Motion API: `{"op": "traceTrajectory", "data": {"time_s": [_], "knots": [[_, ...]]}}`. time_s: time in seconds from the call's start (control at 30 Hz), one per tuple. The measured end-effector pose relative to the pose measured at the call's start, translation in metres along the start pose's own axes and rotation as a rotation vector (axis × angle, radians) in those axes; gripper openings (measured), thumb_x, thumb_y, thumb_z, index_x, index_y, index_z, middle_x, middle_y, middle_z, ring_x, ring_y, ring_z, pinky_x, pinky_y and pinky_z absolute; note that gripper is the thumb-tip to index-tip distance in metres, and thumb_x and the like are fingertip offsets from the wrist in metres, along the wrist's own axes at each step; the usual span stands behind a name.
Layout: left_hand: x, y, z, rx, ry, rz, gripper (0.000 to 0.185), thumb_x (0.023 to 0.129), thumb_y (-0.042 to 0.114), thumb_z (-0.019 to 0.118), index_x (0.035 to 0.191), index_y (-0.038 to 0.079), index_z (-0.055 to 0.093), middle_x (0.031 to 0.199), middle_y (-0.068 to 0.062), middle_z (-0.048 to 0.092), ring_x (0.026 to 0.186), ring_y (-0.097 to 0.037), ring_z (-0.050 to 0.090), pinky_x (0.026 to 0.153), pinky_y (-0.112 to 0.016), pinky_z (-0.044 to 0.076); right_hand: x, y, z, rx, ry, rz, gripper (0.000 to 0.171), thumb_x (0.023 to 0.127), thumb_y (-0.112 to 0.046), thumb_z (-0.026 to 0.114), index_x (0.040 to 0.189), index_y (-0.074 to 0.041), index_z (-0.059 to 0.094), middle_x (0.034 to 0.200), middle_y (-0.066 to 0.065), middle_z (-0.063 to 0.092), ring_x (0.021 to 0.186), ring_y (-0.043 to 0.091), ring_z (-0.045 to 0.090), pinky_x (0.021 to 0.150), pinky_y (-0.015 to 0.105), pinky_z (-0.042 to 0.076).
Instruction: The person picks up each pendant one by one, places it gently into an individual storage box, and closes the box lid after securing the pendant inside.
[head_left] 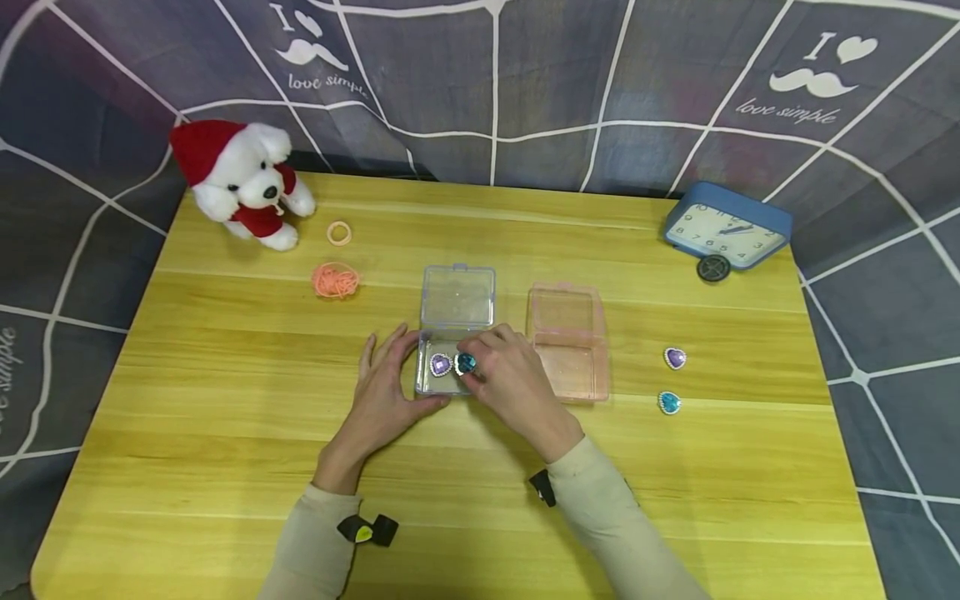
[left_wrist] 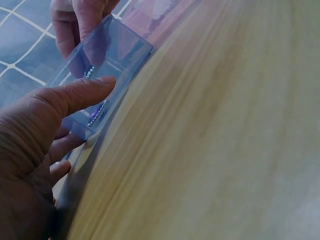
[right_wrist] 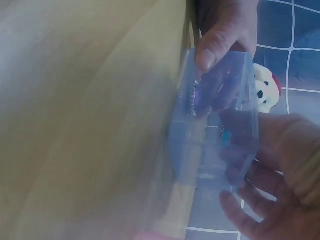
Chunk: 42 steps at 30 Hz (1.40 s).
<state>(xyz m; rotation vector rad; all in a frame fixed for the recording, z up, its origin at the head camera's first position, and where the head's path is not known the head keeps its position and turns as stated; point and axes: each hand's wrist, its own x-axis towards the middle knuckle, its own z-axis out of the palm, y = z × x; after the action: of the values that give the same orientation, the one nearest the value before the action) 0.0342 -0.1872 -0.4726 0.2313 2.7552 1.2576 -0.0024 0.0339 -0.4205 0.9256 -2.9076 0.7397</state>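
Note:
A small clear plastic box (head_left: 425, 385) stands with its lid (head_left: 457, 296) swung open to the back. My left hand (head_left: 382, 392) steadies it at the left end, thumb along the front wall and fingers round the far side. Inside, at the left, lies a purple heart-shaped gem (head_left: 440, 364) with a beaded silver border. My right hand (head_left: 517, 387) pinches a blue gem (head_left: 466, 363) with a similar border, fingertips inside the box's right half. The right wrist view shows the blue gem (right_wrist: 225, 136) through the clear wall.
Right of the clear box is an open pink box (head_left: 573, 375). Farther right lie another purple heart gem (head_left: 675, 358) and blue heart gem (head_left: 670, 402). Toward the back are a plush dog (head_left: 251, 183), a pink ring (head_left: 339, 233), coral bands (head_left: 336, 281), a clock (head_left: 727, 225) and a dark disc (head_left: 713, 267).

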Motion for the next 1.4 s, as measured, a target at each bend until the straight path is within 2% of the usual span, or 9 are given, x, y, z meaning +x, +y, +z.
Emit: {"op": "traceTrajectory", "data": {"time_s": [0.47, 0.87, 1.13, 1.27, 1.4], "knots": [[0.000, 0.000, -0.002, -0.001, -0.007, -0.009, 0.100, 0.076, 0.036, 0.096, 0.157, 0.009, 0.044, 0.157, -0.016, 0.054, 0.160, -0.032, 0.023, 0.132, -0.049, -0.009, 0.003, -0.003, -0.005, -0.028, -0.041, 0.018, 0.036, 0.082, -0.019, 0.092, 0.114, -0.009, 0.079, 0.113, 0.005, 0.078, 0.103, 0.024, 0.065, 0.086, 0.037, 0.058], [0.001, 0.000, -0.002, 0.002, -0.004, -0.005, 0.100, 0.076, 0.036, 0.096, 0.157, 0.009, 0.044, 0.156, -0.016, 0.055, 0.160, -0.032, 0.023, 0.132, -0.049, -0.008, 0.003, -0.003, -0.004, -0.043, -0.037, 0.014, 0.035, 0.083, -0.019, 0.091, 0.114, -0.008, 0.079, 0.114, 0.006, 0.078, 0.103, 0.024, 0.065, 0.084, 0.036, 0.058], [0.000, -0.001, -0.002, 0.007, -0.001, 0.002, 0.099, 0.076, 0.037, 0.096, 0.156, 0.009, 0.044, 0.156, -0.016, 0.055, 0.160, -0.033, 0.024, 0.132, -0.050, -0.008, 0.002, -0.003, -0.007, 0.004, -0.031, 0.007, 0.035, 0.084, -0.018, 0.090, 0.115, -0.007, 0.078, 0.115, 0.008, 0.078, 0.106, 0.027, 0.066, 0.088, 0.039, 0.059], [0.000, -0.001, -0.002, 0.002, -0.006, 0.002, 0.098, 0.077, 0.038, 0.095, 0.157, 0.009, 0.044, 0.156, -0.017, 0.055, 0.160, -0.033, 0.024, 0.132, -0.050, -0.008, -0.001, -0.001, -0.014, 0.064, 0.007, 0.020, 0.037, 0.085, -0.017, 0.089, 0.118, -0.007, 0.077, 0.118, 0.008, 0.077, 0.109, 0.029, 0.066, 0.088, 0.042, 0.060], [0.000, -0.001, -0.002, -0.001, -0.007, 0.000, 0.099, 0.077, 0.038, 0.095, 0.157, 0.009, 0.044, 0.156, -0.017, 0.054, 0.160, -0.032, 0.024, 0.131, -0.050, -0.009, -0.007, 0.005, -0.023, 0.093, 0.093, 0.007, 0.035, 0.085, -0.012, 0.089, 0.117, -0.006, 0.077, 0.113, 0.009, 0.078, 0.103, 0.027, 0.067, 0.083, 0.038, 0.060]]}}
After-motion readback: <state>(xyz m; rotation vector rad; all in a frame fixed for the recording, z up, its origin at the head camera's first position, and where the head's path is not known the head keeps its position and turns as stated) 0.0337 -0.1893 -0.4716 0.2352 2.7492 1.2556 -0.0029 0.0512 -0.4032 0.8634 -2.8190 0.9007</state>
